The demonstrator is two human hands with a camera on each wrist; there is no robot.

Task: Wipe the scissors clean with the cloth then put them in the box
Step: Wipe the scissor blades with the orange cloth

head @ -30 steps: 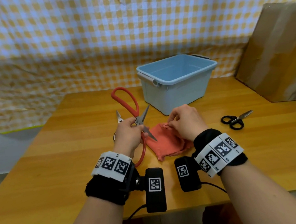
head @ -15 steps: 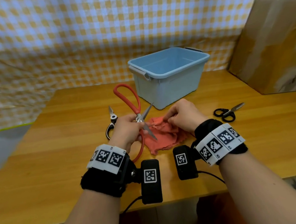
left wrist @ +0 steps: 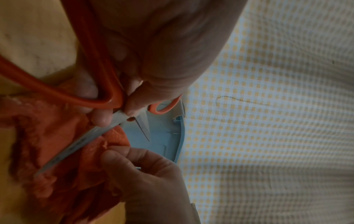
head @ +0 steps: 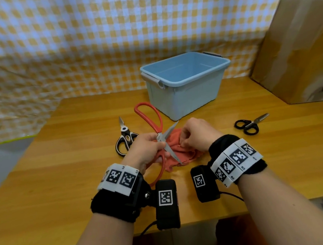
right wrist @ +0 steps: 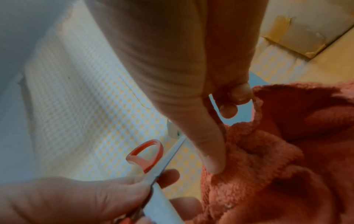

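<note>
My left hand (head: 149,146) grips the red-handled scissors (head: 152,119) near their pivot, blades spread wide. One blade (left wrist: 76,144) lies across the crumpled red cloth (head: 180,151), the other points toward the box. My right hand (head: 196,135) pinches a fold of the cloth (right wrist: 268,159) between thumb and fingers, just right of the blades. The light blue box (head: 184,82) stands uncovered behind the hands, with nothing visible inside.
Black-handled kitchen shears (head: 124,138) lie on the wooden table (head: 64,167) left of my left hand. Small black scissors (head: 249,124) lie to the right. A cardboard box (head: 295,51) leans at the far right. Checked fabric covers the wall.
The hands stay much as they were, the left gripping the red scissors and the right pinching the cloth. The view has shifted, bringing the black shears more into sight.
</note>
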